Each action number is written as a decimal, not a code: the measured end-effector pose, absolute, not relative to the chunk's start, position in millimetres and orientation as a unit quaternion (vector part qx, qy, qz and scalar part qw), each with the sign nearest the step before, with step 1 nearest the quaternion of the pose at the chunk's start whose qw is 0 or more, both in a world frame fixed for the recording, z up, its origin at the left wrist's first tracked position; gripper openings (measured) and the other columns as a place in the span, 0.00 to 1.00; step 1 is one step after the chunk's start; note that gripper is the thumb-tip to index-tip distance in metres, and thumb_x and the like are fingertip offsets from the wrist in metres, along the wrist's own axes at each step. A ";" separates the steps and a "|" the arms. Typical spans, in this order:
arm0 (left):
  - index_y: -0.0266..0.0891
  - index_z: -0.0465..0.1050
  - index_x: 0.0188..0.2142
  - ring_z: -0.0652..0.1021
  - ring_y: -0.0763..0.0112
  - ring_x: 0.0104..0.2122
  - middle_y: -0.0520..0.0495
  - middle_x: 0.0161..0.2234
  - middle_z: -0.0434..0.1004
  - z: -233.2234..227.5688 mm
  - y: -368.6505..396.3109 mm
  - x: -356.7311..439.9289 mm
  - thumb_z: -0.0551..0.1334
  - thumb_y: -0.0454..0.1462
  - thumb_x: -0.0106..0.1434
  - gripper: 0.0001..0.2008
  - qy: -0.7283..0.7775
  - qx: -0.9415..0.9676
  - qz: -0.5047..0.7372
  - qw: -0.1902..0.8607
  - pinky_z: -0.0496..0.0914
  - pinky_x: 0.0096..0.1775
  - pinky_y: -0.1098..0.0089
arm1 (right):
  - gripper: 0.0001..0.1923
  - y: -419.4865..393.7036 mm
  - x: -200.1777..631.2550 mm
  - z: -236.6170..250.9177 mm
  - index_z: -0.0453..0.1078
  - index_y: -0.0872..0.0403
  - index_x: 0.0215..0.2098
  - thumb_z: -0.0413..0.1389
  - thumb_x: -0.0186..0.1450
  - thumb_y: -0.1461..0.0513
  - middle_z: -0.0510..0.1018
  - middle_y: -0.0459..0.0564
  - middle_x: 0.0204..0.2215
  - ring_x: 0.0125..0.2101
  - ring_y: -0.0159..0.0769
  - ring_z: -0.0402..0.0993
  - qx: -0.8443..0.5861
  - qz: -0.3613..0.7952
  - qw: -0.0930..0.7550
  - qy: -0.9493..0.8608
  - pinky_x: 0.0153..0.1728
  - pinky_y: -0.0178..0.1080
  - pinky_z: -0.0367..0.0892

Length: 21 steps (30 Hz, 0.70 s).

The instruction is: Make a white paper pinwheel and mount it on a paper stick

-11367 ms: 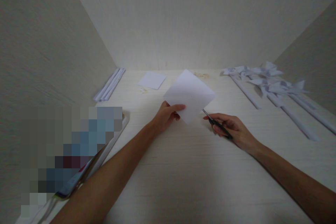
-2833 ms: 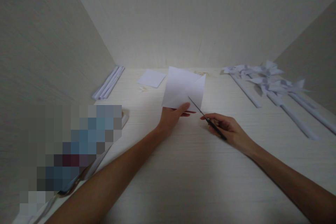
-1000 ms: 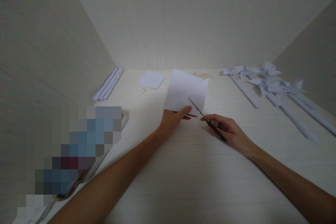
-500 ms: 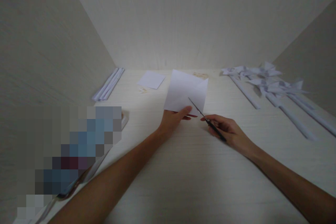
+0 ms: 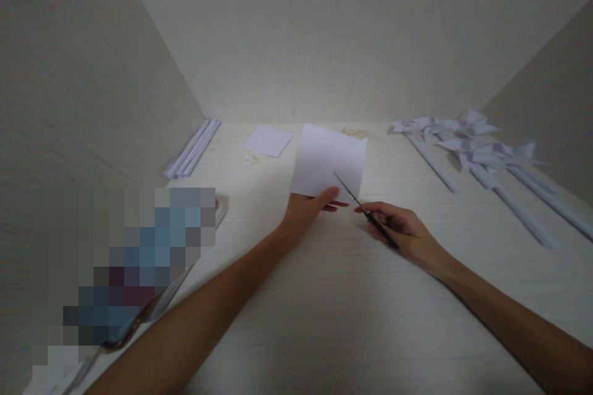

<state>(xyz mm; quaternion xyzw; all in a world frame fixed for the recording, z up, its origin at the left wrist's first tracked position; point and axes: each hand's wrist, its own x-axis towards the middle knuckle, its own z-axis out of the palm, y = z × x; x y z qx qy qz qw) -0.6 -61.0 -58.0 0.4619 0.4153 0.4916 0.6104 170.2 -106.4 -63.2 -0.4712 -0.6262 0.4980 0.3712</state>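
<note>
While the left hand (image 5: 303,215) is pinching the white paper square (image 5: 324,163) by its lower edge (held off the worktop (image 5: 324,308)), the right hand (image 5: 401,231) is gripping scissors (image 5: 364,210), blades reaching into the sheet

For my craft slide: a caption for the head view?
Left hand holds a paper square while right hand cuts it with scissors.

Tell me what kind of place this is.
Probably a walled-in paper-craft desk: the left hand holds a white paper square, the right hand works scissors into it, and finished paper pinwheels lie to the right.
</note>
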 end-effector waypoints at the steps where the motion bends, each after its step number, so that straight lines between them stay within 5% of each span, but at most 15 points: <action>1: 0.33 0.70 0.32 0.76 0.71 0.23 0.45 0.30 0.76 -58.4 -60.5 -0.7 0.64 0.38 0.46 0.13 0.417 0.460 0.494 0.609 0.71 0.25 0.73 | 0.17 -106.2 170.1 -63.5 0.67 0.55 0.40 0.54 0.55 0.54 0.53 0.39 0.17 0.17 0.24 0.50 -0.475 0.495 0.375 -0.623 0.16 0.30 0.50; 6: 0.35 0.71 0.30 0.75 0.73 0.26 0.48 0.29 0.75 -61.7 -52.9 -6.8 0.66 0.39 0.42 0.14 0.412 0.414 0.567 0.580 0.70 0.27 0.74 | 0.18 -105.8 169.7 -63.9 0.67 0.56 0.39 0.54 0.54 0.54 0.56 0.39 0.16 0.17 0.25 0.52 -0.486 0.500 0.381 -0.608 0.16 0.30 0.51; 12: 0.36 0.67 0.20 0.66 0.82 0.18 0.57 0.17 0.65 -63.0 -39.8 -17.4 0.64 0.37 0.45 0.07 0.418 0.377 0.649 0.511 0.62 0.20 0.79 | 0.16 -105.7 170.2 -64.2 0.67 0.55 0.38 0.54 0.54 0.55 0.56 0.40 0.17 0.17 0.24 0.51 -0.485 0.514 0.376 -0.599 0.16 0.30 0.50; 18: 0.36 0.65 0.17 0.62 0.84 0.15 0.58 0.15 0.62 -63.1 -41.1 -16.4 0.64 0.36 0.43 0.08 0.416 0.407 0.600 0.549 0.57 0.18 0.80 | 0.17 -105.2 169.6 -64.6 0.66 0.55 0.38 0.54 0.53 0.54 0.56 0.40 0.17 0.17 0.25 0.52 -0.486 0.497 0.391 -0.604 0.16 0.31 0.50; 21: 0.36 0.66 0.19 0.66 0.82 0.16 0.57 0.17 0.66 -62.5 -44.5 -14.1 0.64 0.37 0.42 0.08 0.390 0.420 0.554 0.604 0.60 0.20 0.79 | 0.13 -104.6 168.0 -63.1 0.66 0.55 0.30 0.55 0.52 0.54 0.57 0.41 0.17 0.17 0.24 0.52 -0.476 0.489 0.406 -0.608 0.16 0.30 0.50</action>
